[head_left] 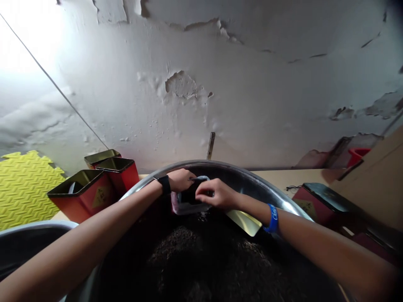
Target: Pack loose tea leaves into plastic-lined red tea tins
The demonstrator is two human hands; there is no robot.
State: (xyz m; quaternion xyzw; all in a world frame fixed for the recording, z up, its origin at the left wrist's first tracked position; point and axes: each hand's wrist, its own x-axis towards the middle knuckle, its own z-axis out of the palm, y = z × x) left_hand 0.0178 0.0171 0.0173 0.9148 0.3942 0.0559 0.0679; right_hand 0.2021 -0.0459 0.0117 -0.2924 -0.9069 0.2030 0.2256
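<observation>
A small pink and whitish open container, dark inside, sits within a big metal basin. My left hand, with a black watch at the wrist, is closed at the container's far left edge; its fingertips are partly hidden and seem to grip the rim. Over the container's right side is my right hand, thumb and fingers curled together; what they pinch, if anything, is too small to tell. Below the right wrist lies a shiny gold-coloured sheet-metal piece. Dark, dry, leaf-like bits cover the basin's bottom.
Several red tins with open tops stand left of the basin, near a yellow foam mat. Another metal basin is at lower left. On the right are a dark red tin and a cardboard box. A peeling wall rises behind.
</observation>
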